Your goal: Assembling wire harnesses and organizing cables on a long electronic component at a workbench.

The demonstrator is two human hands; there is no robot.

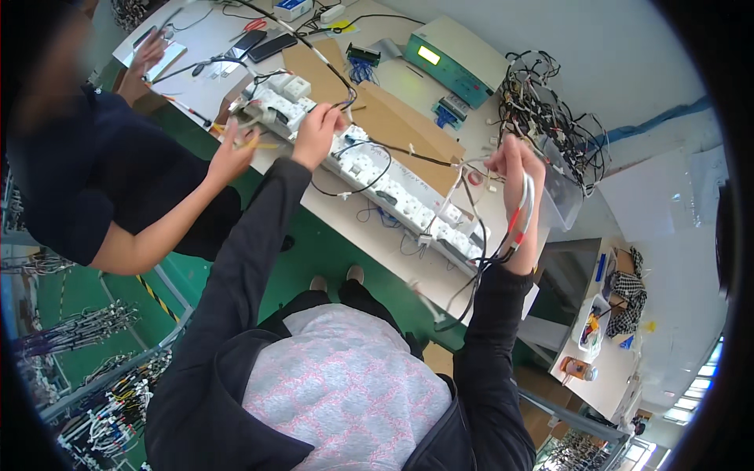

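Note:
A long white test board [385, 184] with several rows of connector sockets lies along the table's near edge. My left hand [316, 135] is over its upper left part, fingers pinched together; what they grip is hidden, though black cable passes close by the fingertips. My right hand [518, 163] is raised beyond the board's right end, closed on a wire harness [469, 163]. White wires with a red band [516, 220] hang over that wrist, and dark strands droop below it. A black sleeved branch [412, 149] of harness stretches between my hands.
At left a co-worker's hands [229, 157] handle another cable at the board's end. Behind the board are cardboard [400, 118], a green-and-white tester [455, 59] with a lit display, phones [272, 47] and red scissors [255, 25]. Tangled cables [542, 110] fill a clear bin [561, 192] at right.

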